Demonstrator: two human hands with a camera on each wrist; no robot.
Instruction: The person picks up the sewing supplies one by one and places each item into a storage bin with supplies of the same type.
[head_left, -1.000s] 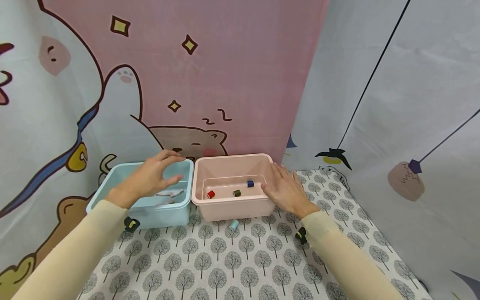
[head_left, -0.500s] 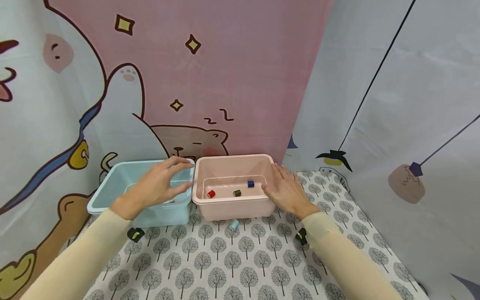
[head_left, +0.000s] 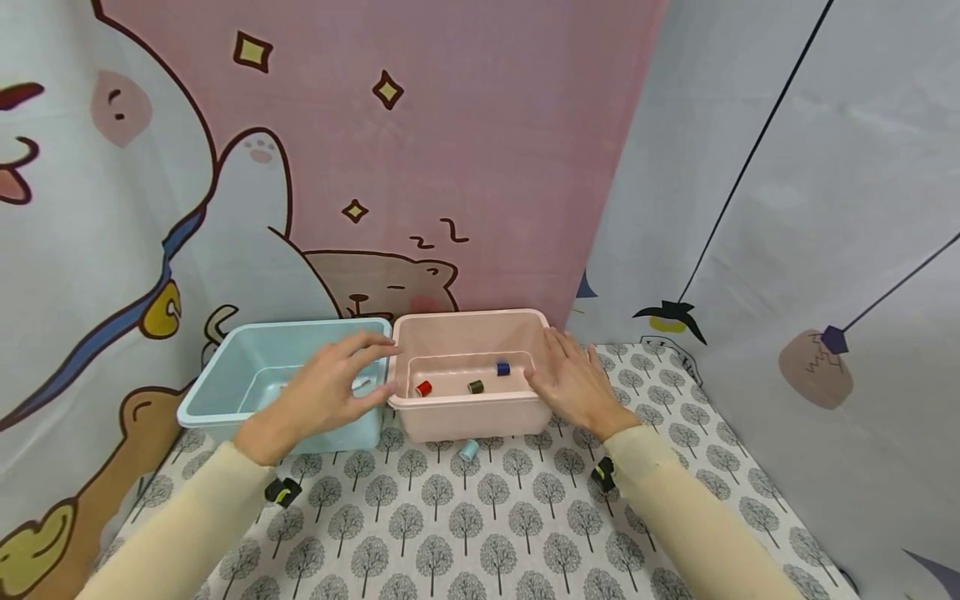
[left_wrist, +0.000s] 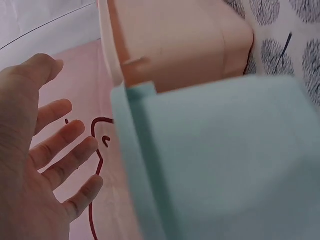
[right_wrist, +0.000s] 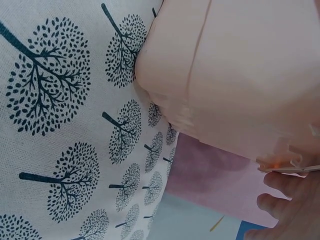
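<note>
My left hand (head_left: pixel 318 392) hovers above the right part of the light blue bin (head_left: pixel 225 408), fingers apart and nothing between them. Its spread fingers show beside the bin rim in the left wrist view. My right hand (head_left: pixel 576 387) lies with straight fingers along the right rim of the pink bin (head_left: pixel 472 417); the right wrist view shows its fingertips at that rim. Inside the pink bin are a red spool of thread (head_left: pixel 423 388), a dark green spool (head_left: pixel 476 387) and a blue spool (head_left: pixel 503 368). A light blue spool (head_left: pixel 468 450) lies on the cloth before it.
Both bins stand side by side on a tree-print tablecloth (head_left: pixel 435 533), against a printed curtain (head_left: pixel 487 167). Small whitish things (head_left: pixel 362 383) in the blue bin are mostly hidden by my left hand. Another curtain (head_left: pixel 787 208) borders the right side.
My left hand has moved right, from over the middle of the blue bin to where the two bins meet. My right hand stays at the pink bin's rim; the spools have not moved.
</note>
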